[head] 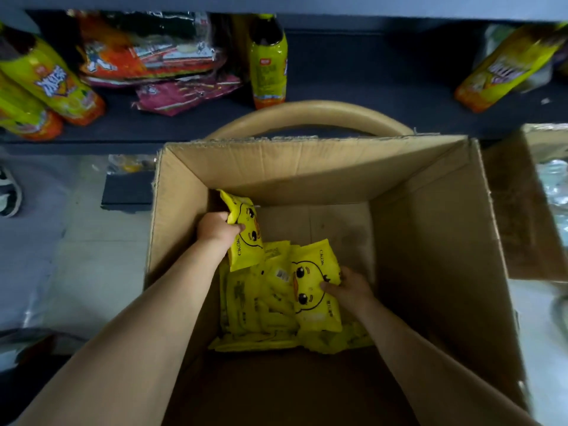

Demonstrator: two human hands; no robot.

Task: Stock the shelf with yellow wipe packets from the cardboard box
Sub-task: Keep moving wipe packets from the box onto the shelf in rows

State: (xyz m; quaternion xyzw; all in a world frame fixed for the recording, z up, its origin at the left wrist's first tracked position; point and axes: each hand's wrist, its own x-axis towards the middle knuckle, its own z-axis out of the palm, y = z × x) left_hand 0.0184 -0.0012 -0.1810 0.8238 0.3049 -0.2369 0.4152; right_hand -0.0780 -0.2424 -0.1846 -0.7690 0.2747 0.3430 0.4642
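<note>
Both my arms reach into a large open cardboard box (430,241). My left hand (216,229) grips a yellow wipe packet (246,238) with a duck face, raised near the box's left wall. My right hand (350,285) pinches the right edge of a second duck-face packet (313,290), which lies on a pile of several yellow packets (261,318) at the bottom of the box. The dark shelf (353,75) runs across the top of the view, beyond the box.
On the shelf stand yellow-and-orange bottles (268,63), more bottles at the left (52,84) and right (507,66), and red and pink snack bags (147,63). A curved wooden chair back (307,115) rises behind the box. Another cardboard box (534,195) sits at right. A shoe (7,195) is at far left.
</note>
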